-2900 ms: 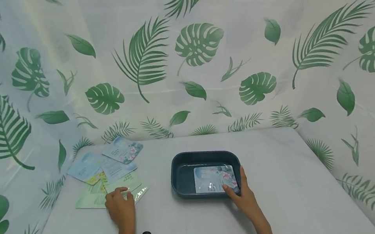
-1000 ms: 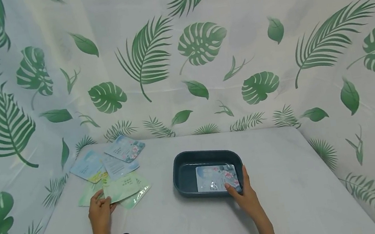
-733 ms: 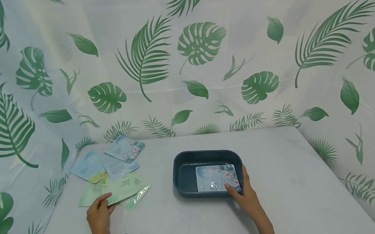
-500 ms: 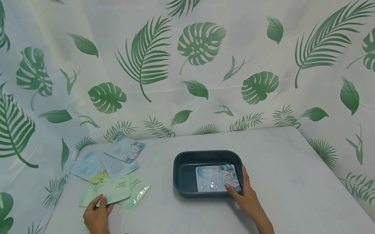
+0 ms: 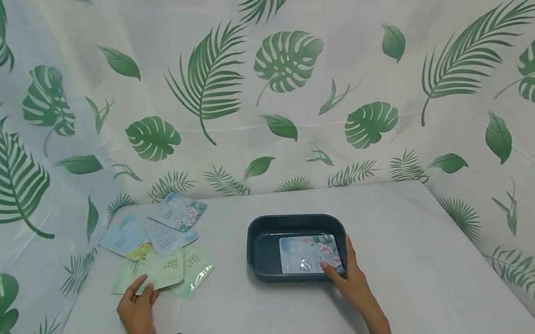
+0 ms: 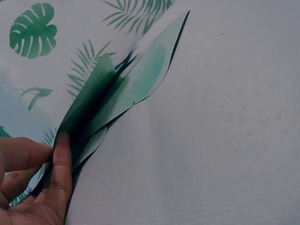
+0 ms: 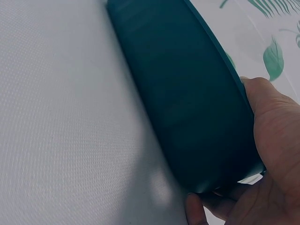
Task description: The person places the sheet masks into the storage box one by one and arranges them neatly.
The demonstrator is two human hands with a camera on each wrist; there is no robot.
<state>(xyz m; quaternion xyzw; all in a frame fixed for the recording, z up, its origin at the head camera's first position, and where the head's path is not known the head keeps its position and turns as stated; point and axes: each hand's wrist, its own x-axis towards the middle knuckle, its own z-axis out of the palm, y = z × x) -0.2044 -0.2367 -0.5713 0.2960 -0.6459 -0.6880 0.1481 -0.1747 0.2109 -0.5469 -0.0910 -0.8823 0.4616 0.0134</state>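
Note:
At the left of the head view, my left hand (image 5: 136,314) pinches the near edge of a flat green printed packet (image 5: 167,271) between thumb and fingers. In the left wrist view this packet (image 6: 91,101) bends up from the cloth at the held edge. Another green packet (image 5: 197,275) lies partly under it. My right hand (image 5: 352,282) grips the near right corner of a dark teal tray (image 5: 263,246), thumb over the rim. The right wrist view shows fingers beneath the tray's outer wall (image 7: 187,93). Inside the tray lies a blue packet with pink flowers (image 5: 304,252).
Behind the green packets lie a blue-and-yellow packet (image 5: 127,239), a pale blue packet (image 5: 167,237) and a blue floral packet (image 5: 179,211), overlapping. White cloth (image 5: 428,270) covers the table. A leaf-print curtain (image 5: 305,145) stands behind and at both sides.
My left hand has gone from resting over the green packets to pinching the upper one's near edge. It has slid that packet left, baring more of the other green one. The right hand holds still.

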